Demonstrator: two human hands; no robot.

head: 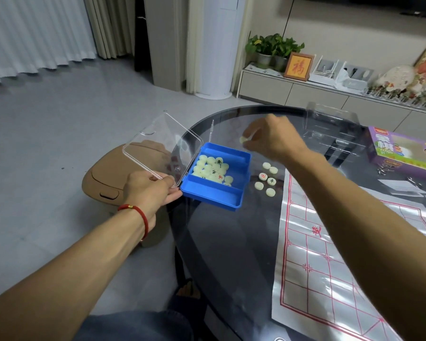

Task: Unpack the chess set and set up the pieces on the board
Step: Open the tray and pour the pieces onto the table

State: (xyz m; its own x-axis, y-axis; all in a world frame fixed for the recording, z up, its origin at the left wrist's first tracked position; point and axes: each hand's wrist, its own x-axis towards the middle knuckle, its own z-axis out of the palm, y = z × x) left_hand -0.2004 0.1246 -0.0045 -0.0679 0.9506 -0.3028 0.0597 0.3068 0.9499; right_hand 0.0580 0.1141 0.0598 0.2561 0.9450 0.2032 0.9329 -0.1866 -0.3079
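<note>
A blue plastic box (pixel 214 193) sits at the left edge of the dark glass table (pixel 226 242), its clear lid (pixel 158 148) swung open to the left. Several cream round chess pieces (pixel 212 169) lie in its middle compartment. My left hand (pixel 153 188) grips the lid's near corner beside the box. Above the box's far right corner, my right hand (pixel 271 141) pinches one or two cream pieces (pixel 244 139). Several more pieces (pixel 267 178) lie on the glass just right of the box. The plastic board sheet (pixel 342 254) with red lines is spread at the right.
A purple cardboard game box (pixel 403 153) and a clear plastic insert (pixel 335 131) sit at the table's far right, with small metal bits and a paper slip nearby. A tan stool (pixel 113 178) stands on the floor left of the table. A cabinet with plants lines the back wall.
</note>
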